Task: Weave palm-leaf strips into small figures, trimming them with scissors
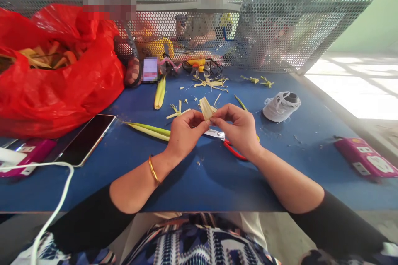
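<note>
Between my fingertips is a short, pale yellow strip of dried leaf (206,108), its wide end pointing up and away from me. My left hand (187,131) pinches it from the left, and my right hand (238,126) pinches its lower right side. Under my hands lie red-handled scissors (234,150), partly hidden, with part of the metal showing. A long green-yellow leaf strip (149,131) lies by my left hand. Small leaf scraps (177,110) are scattered just beyond my fingers.
On the blue table (199,190) stand a spool of white thread (281,107) and a purple case (365,158) at right. At left are a red plastic bag (62,103) of leaf pieces, a phone (88,138) and a white cable (66,186). A perforated metal screen (267,29) borders the back.
</note>
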The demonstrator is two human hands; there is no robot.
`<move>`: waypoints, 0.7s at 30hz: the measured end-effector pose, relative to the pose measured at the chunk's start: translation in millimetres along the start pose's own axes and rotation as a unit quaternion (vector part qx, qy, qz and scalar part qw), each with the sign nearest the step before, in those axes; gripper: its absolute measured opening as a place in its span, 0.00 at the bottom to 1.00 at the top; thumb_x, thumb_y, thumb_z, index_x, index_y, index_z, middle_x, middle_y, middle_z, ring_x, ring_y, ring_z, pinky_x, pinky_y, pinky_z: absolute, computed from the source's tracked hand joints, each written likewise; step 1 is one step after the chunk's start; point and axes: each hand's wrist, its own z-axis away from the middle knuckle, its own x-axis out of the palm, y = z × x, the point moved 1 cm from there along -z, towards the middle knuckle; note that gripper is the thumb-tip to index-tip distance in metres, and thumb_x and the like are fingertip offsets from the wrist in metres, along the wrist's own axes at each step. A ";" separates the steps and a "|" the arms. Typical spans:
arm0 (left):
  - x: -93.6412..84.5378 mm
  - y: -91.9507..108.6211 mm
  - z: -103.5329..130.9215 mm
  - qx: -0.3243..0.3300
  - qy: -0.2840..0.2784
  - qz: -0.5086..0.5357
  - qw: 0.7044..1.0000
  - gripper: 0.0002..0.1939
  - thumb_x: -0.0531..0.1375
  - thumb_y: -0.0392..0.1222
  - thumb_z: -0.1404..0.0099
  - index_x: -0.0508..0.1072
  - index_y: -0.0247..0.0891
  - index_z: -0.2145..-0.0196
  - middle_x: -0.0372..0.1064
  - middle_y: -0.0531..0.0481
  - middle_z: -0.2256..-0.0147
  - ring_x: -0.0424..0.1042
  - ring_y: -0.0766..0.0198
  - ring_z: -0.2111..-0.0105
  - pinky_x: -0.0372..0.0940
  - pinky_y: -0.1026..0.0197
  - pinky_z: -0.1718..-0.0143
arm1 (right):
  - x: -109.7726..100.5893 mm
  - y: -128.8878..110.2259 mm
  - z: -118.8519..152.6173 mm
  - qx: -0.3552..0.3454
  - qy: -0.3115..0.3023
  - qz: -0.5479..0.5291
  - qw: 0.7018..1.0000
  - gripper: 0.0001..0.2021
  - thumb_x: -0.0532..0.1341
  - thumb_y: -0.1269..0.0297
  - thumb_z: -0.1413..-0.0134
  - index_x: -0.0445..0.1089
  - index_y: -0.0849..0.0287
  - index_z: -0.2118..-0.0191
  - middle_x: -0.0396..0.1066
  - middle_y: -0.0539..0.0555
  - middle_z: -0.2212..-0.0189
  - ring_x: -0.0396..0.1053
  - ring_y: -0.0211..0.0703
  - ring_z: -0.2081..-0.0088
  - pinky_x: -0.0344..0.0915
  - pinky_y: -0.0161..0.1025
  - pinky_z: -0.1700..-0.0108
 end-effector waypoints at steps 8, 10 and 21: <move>0.6 1.0 -1.4 -0.082 0.011 0.093 0.992 0.13 0.69 0.47 0.50 0.73 0.37 0.75 0.72 0.52 0.78 0.70 0.67 0.78 0.69 0.62 0.69 | -1.3 0.8 -2.0 -0.022 -0.035 -0.026 0.999 0.02 0.65 0.67 0.52 0.72 0.57 0.72 0.73 0.46 0.76 0.67 0.35 0.72 0.63 0.35 0.68; 0.3 1.2 -1.4 -0.092 0.011 0.102 0.990 0.13 0.69 0.48 0.50 0.73 0.37 0.76 0.72 0.52 0.78 0.70 0.68 0.78 0.69 0.62 0.69 | -2.0 -0.1 -1.8 -0.029 -0.036 -0.016 0.999 0.02 0.64 0.67 0.51 0.72 0.57 0.72 0.73 0.47 0.75 0.68 0.36 0.72 0.63 0.35 0.67; 1.1 -0.7 -0.9 -0.055 0.026 0.097 0.993 0.10 0.69 0.43 0.51 0.75 0.36 0.74 0.73 0.54 0.77 0.72 0.68 0.76 0.70 0.62 0.67 | -1.2 0.0 -0.8 -0.035 -0.025 0.002 0.999 0.04 0.62 0.67 0.51 0.67 0.57 0.73 0.69 0.46 0.78 0.65 0.34 0.74 0.62 0.35 0.68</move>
